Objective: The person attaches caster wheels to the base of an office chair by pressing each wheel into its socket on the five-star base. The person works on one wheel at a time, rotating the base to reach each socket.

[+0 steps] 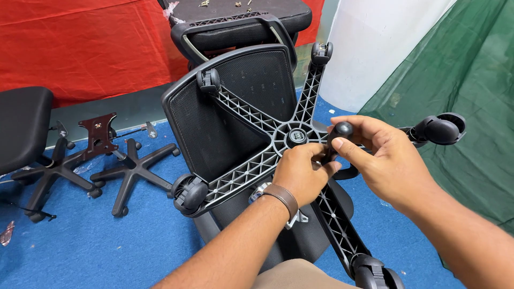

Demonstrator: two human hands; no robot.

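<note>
At centre of view, over blue carpet (80, 246): five-arm chair base (267, 142), black ribbed plastic, lying wheels-up on a mesh chair back (214, 118). Right hand (383, 155) closed w/ thumb and fingers round a caster wheel (339, 132), its stem pointing down toward the arm end; left hand (302, 171), strap on wrist, curled shut on that arm beside the hub (296, 136), steadying it. Handling, as judged: base stiff, fairly light, ribs give good purchase; best held near hub or along an arm. Caster small, hard, smooth, prob. slips if pinched by the wheel alone; grip the housing. Four other casters fitted at arm tips, e.g. lower left (188, 194), far right (441, 129). Around: second chair seat behind w/ loose screws (235, 4) on top; two spare bases (131, 171) and a metal plate (97, 130) at left, well apart; red cloth (80, 43), green cloth (471, 80). Nothing blocks the hands.
</note>
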